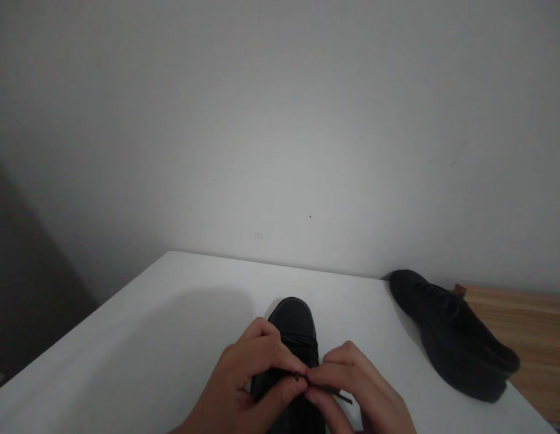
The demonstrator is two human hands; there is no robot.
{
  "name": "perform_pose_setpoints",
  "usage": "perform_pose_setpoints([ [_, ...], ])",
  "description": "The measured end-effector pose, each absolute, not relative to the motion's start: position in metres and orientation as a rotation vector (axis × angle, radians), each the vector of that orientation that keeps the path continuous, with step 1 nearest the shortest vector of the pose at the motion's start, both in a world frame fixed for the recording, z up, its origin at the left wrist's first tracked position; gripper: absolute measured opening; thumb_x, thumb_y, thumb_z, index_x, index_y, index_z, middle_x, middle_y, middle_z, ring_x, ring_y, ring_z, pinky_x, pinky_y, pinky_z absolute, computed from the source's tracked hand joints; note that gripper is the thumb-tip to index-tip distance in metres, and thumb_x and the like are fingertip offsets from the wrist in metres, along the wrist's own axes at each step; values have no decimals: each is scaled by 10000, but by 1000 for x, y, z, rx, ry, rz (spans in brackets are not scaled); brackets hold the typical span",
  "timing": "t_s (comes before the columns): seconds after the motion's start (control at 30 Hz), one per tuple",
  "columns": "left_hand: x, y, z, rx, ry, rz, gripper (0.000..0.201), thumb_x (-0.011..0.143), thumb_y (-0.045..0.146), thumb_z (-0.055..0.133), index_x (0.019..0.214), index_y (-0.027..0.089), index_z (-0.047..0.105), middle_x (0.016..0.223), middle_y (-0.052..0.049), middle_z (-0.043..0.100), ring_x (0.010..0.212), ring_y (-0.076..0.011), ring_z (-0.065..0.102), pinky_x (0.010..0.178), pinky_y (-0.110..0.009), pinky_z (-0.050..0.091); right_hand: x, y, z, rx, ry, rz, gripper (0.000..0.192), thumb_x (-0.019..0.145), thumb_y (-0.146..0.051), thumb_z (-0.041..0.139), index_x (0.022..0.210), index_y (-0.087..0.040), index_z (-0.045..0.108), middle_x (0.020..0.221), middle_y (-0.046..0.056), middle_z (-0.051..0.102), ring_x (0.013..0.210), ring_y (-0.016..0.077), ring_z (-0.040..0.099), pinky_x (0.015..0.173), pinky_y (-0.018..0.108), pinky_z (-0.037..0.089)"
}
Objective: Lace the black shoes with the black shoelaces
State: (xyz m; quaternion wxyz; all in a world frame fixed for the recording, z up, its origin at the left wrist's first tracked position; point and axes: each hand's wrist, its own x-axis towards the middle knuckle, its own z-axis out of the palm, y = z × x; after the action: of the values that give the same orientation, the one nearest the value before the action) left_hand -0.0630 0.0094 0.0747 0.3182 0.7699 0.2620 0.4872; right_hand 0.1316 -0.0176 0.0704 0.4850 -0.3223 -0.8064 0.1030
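Observation:
A black shoe (pixel 294 325) stands on the white table (pixel 171 325), toe pointing away from me. My left hand (pixel 248 380) rests on the shoe's left side and pinches the tip of a dark lace (pixel 327 392) between thumb and forefinger. My right hand (pixel 361 392) meets it over the lacing and pinches the same lace, whose end sticks out to the right. The rear of the shoe is hidden under my hands.
A second black shoe (pixel 451 334) lies at the table's far right corner, toe toward the wall. A plain white wall (pixel 280 120) rises just behind the table. A wooden surface (pixel 533 337) adjoins on the right; a dark floor gap drops off left.

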Motion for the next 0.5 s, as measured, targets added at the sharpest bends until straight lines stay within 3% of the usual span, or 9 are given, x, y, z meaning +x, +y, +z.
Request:
perform_pose_setpoints([
  [0.07,-64,9,76,1967,706,1259,118,846,133,682,865,227,752,726,-4,675,779,-174,567,689,-253,475,136,-16,72,-762,-2010,260,253,864,-27,649,1015,-229,637,802,14,621,658,135,644,555,201,548],
  [0.27,-64,8,74,1803,766,1206,113,815,126,679,821,214,749,764,-12,631,776,-171,601,711,-280,489,136,-18,75,-791,-1996,282,175,871,-65,635,922,-231,614,776,15,603,663,155,611,565,241,540],
  [0.5,-62,8,70,1848,680,1239,232,718,-17,595,758,212,601,783,10,682,788,-152,609,730,-265,488,142,-14,71,-784,-2140,343,149,883,-85,612,914,-231,604,826,35,617,769,184,639,625,264,546],
])
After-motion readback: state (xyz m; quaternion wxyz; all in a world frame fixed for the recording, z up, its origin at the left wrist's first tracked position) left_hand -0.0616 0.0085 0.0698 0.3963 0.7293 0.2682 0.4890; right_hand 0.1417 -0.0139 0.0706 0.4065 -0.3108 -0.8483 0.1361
